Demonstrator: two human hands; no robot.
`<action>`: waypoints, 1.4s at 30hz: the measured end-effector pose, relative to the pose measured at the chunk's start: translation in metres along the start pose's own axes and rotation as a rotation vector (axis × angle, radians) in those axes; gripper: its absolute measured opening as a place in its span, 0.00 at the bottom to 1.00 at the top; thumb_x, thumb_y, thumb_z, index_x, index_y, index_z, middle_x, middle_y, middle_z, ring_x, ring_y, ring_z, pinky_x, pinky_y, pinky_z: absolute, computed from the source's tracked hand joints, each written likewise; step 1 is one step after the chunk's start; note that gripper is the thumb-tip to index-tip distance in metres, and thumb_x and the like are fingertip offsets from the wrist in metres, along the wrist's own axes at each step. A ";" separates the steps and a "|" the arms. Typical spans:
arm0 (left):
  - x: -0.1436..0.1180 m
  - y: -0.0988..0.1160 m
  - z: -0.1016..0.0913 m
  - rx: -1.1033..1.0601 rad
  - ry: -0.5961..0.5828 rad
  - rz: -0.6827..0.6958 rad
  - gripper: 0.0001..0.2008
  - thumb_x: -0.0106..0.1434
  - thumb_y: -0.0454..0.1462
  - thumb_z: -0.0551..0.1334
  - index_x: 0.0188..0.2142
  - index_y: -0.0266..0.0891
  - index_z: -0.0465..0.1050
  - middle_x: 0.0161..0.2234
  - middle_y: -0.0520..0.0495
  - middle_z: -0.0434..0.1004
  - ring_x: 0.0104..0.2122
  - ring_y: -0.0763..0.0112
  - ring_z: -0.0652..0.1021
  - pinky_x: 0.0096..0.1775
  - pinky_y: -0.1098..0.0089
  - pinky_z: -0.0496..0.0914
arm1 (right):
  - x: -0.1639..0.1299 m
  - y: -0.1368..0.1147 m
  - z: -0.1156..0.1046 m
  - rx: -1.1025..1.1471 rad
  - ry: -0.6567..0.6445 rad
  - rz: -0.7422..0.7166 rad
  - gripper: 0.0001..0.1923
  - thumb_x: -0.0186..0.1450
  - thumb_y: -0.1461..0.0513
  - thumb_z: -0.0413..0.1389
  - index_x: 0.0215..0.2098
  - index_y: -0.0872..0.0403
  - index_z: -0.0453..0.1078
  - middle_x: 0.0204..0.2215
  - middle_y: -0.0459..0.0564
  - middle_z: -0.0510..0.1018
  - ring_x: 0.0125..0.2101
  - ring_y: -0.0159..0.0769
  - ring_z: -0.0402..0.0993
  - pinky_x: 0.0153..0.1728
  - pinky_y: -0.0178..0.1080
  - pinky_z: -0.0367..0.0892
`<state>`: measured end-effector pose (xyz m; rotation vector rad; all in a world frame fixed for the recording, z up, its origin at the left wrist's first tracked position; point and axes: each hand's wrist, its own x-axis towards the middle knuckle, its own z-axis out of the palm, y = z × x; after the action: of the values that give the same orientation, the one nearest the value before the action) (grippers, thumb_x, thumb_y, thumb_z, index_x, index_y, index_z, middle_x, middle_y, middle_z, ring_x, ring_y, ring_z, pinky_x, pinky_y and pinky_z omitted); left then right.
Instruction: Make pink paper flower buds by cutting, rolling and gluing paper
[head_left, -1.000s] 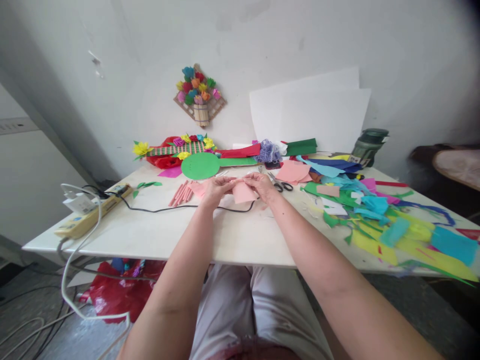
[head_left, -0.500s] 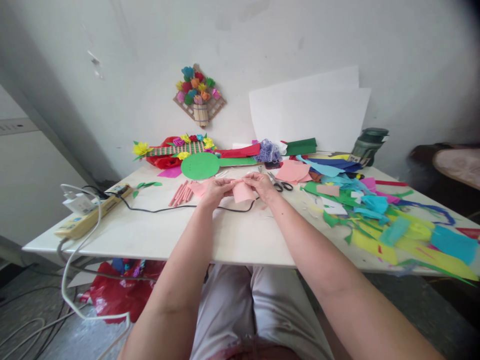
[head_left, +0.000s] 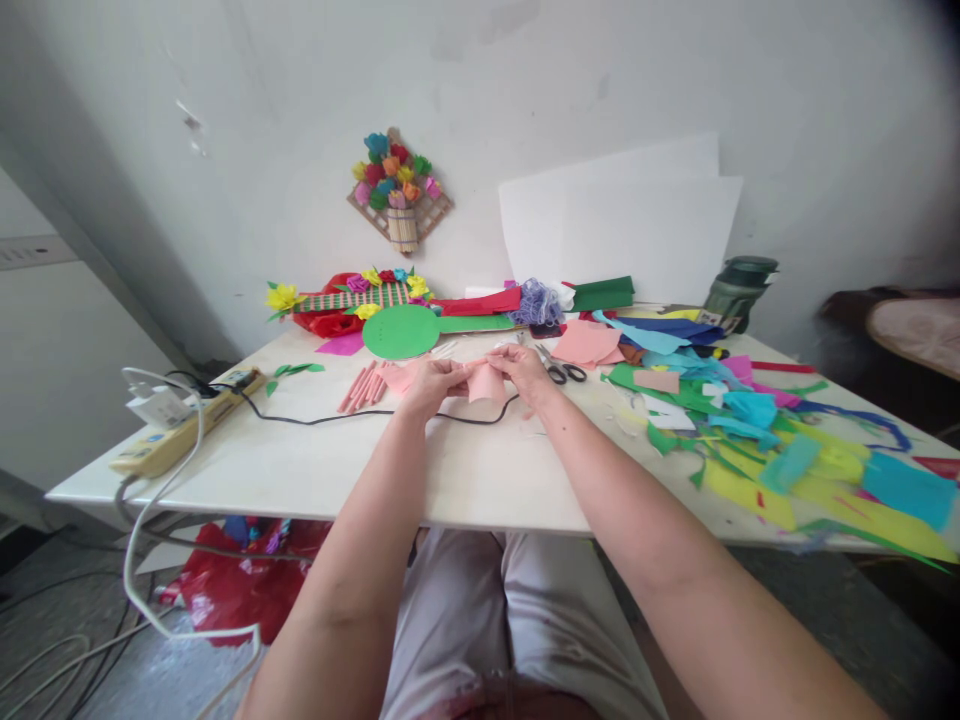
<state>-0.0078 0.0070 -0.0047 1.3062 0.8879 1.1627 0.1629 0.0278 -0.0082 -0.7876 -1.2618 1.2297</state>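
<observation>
Between my two hands hangs a small piece of pink crepe paper [head_left: 487, 386], its lower part curling. My left hand [head_left: 435, 385] pinches its upper left edge, and my right hand [head_left: 519, 366] pinches the upper right. Both sets of fingers are closed on the paper, a little above the tabletop. Several pink paper rolls [head_left: 363, 387] lie just left of my left hand, with a flat pink sheet [head_left: 400, 378] beside them. Scissors [head_left: 565, 373] with black handles rest right of my right hand. Some thin white sticks [head_left: 445, 350] lie behind my hands.
A black cable [head_left: 330, 417] crosses the white table [head_left: 480, 490] from a power strip [head_left: 169, 440] at left. Behind are a green paddle-shaped board [head_left: 401, 332] and purple yarn [head_left: 537, 303]. Coloured paper scraps [head_left: 795, 460] and a dark green bottle [head_left: 739, 292] occupy the right.
The pink paper's lower part has curled and narrowed slightly between my fingers. My hands stay in almost the same place; the other things on the table have not moved.
</observation>
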 end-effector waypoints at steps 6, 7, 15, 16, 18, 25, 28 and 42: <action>0.000 0.000 -0.002 -0.003 -0.007 -0.016 0.18 0.39 0.44 0.72 0.22 0.32 0.70 0.20 0.50 0.72 0.21 0.75 0.73 0.29 0.71 0.69 | 0.000 -0.001 -0.001 -0.007 -0.007 0.008 0.13 0.43 0.57 0.65 0.25 0.53 0.71 0.20 0.44 0.72 0.24 0.31 0.67 0.30 0.37 0.63; 0.000 0.001 -0.002 -0.010 -0.007 -0.020 0.18 0.39 0.43 0.72 0.22 0.33 0.70 0.20 0.50 0.72 0.21 0.75 0.73 0.29 0.71 0.69 | 0.000 -0.001 -0.001 -0.005 -0.013 0.009 0.13 0.43 0.57 0.65 0.25 0.53 0.71 0.20 0.43 0.72 0.24 0.30 0.66 0.30 0.37 0.63; -0.002 0.002 -0.003 -0.114 -0.046 -0.049 0.14 0.42 0.40 0.71 0.22 0.32 0.70 0.19 0.49 0.72 0.21 0.72 0.75 0.30 0.69 0.71 | -0.001 -0.003 -0.002 0.009 -0.074 0.020 0.13 0.41 0.58 0.65 0.25 0.53 0.71 0.19 0.42 0.72 0.23 0.29 0.65 0.29 0.36 0.64; -0.002 0.001 -0.004 -0.121 -0.048 -0.048 0.14 0.42 0.39 0.71 0.22 0.32 0.70 0.20 0.48 0.73 0.22 0.72 0.75 0.30 0.69 0.71 | -0.001 -0.003 -0.002 0.010 -0.081 0.022 0.13 0.42 0.58 0.65 0.25 0.53 0.72 0.20 0.42 0.72 0.23 0.29 0.65 0.29 0.36 0.64; -0.001 0.001 -0.005 -0.125 -0.052 -0.047 0.13 0.42 0.38 0.71 0.22 0.32 0.70 0.20 0.48 0.73 0.22 0.72 0.75 0.31 0.69 0.71 | -0.001 -0.003 -0.002 0.016 -0.088 0.027 0.12 0.42 0.59 0.64 0.25 0.53 0.72 0.20 0.42 0.72 0.23 0.29 0.66 0.29 0.36 0.64; -0.003 0.004 -0.005 -0.088 -0.022 -0.054 0.13 0.42 0.37 0.70 0.24 0.31 0.71 0.23 0.47 0.75 0.24 0.71 0.76 0.35 0.66 0.72 | -0.002 -0.004 -0.004 0.009 -0.099 0.042 0.10 0.42 0.62 0.64 0.24 0.55 0.73 0.20 0.43 0.73 0.22 0.28 0.65 0.27 0.35 0.62; -0.004 0.004 -0.005 -0.087 -0.028 -0.045 0.12 0.43 0.37 0.70 0.24 0.32 0.72 0.23 0.47 0.75 0.25 0.70 0.77 0.37 0.65 0.72 | 0.000 -0.002 -0.006 -0.006 -0.096 0.046 0.11 0.42 0.62 0.64 0.25 0.55 0.73 0.22 0.43 0.74 0.23 0.29 0.66 0.27 0.34 0.61; -0.002 0.002 -0.006 -0.033 -0.009 -0.016 0.17 0.42 0.42 0.71 0.26 0.30 0.74 0.25 0.43 0.77 0.26 0.67 0.78 0.37 0.65 0.73 | -0.001 -0.002 -0.005 -0.047 -0.091 0.044 0.11 0.43 0.62 0.63 0.26 0.55 0.72 0.22 0.44 0.75 0.24 0.30 0.67 0.28 0.35 0.61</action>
<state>-0.0148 0.0059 -0.0033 1.2744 0.8672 1.1534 0.1686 0.0276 -0.0071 -0.8044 -1.3582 1.2872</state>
